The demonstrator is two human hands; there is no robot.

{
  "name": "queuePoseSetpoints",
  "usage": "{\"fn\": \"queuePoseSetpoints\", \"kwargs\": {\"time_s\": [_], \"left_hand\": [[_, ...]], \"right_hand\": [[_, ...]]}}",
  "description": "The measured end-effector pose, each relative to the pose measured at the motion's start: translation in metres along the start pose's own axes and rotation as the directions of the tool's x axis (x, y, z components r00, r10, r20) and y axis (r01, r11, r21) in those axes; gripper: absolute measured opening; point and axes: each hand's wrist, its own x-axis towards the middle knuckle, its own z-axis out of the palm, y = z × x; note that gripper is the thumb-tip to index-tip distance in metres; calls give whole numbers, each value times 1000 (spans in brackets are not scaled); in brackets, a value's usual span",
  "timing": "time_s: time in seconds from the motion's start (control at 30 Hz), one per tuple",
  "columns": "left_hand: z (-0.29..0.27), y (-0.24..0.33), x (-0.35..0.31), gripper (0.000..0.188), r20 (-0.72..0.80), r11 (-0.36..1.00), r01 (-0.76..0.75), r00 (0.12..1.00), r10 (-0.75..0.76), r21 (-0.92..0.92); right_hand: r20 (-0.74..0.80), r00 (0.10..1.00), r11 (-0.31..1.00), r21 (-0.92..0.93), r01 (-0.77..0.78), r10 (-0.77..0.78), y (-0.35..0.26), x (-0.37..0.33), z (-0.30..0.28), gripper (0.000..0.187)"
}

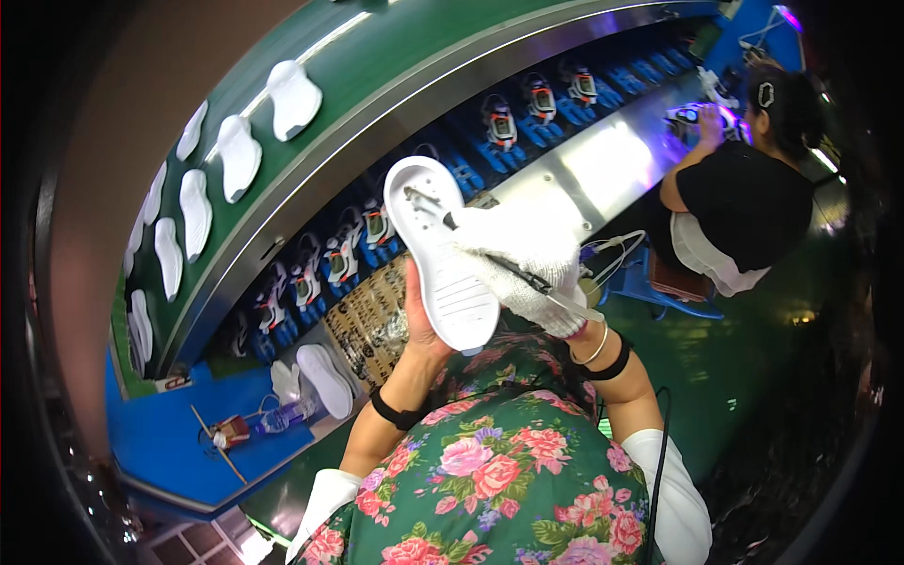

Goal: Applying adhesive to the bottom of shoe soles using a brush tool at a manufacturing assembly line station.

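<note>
A white shoe sole (452,297) is held up in front of me, its hollow inner face showing, with ridges in the lower part and small dark spots near the toe end. My bare left hand (420,315) is closed around its left edge and underside. My right hand (523,250), in a white knitted glove, is closed over the sole's right side. A slim dark tool (516,271) runs along that glove, and a dark tip pokes out toward the sole's upper hollow. The exact kind of tool cannot be made out.
Several white soles lie on the green conveyor (247,89) at upper left. Shoe uppers (502,122) stand in a row on blue holders below it. A blue table (169,433) carries a bottle (285,414), a stick and more soles (325,381). A co-worker (744,188) sits at right.
</note>
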Motion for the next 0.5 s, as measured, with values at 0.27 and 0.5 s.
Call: {"fn": "queuePoseSetpoints", "kwargs": {"time_s": [0.27, 0.5], "left_hand": [[-15, 4, -22, 73, -26, 969, -13, 999, 20, 248], [-17, 6, -18, 76, -42, 990, -57, 997, 63, 131]], "right_hand": [[124, 978, 964, -185, 189, -167, -14, -7, 34, 35], [-102, 993, 998, 18, -63, 65, -12, -11, 35, 22]]}}
